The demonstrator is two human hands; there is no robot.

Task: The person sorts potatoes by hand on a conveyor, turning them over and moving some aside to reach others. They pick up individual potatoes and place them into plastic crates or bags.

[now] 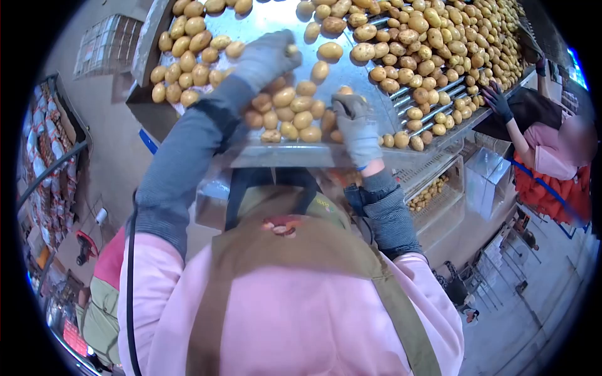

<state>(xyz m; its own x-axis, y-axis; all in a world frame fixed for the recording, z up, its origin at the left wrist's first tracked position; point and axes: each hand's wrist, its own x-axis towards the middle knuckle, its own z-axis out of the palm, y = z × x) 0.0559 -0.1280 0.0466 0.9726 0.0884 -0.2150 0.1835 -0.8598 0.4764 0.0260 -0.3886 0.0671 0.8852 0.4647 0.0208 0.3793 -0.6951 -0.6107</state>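
Closest to the lens, an olive apron over a pink top is filling the frame. Beyond it, the left hand, grey-gloved, is pinching a small potato above the shiny steel desk; the right hand is lying palm-down on the heaped potatoes, and I cannot tell its grip. Smooth round tubers are crowding the near edge; I am judging a nudge could roll some off.

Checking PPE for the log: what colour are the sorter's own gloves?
Grey, on both the left hand and right hand, seen in the head view.
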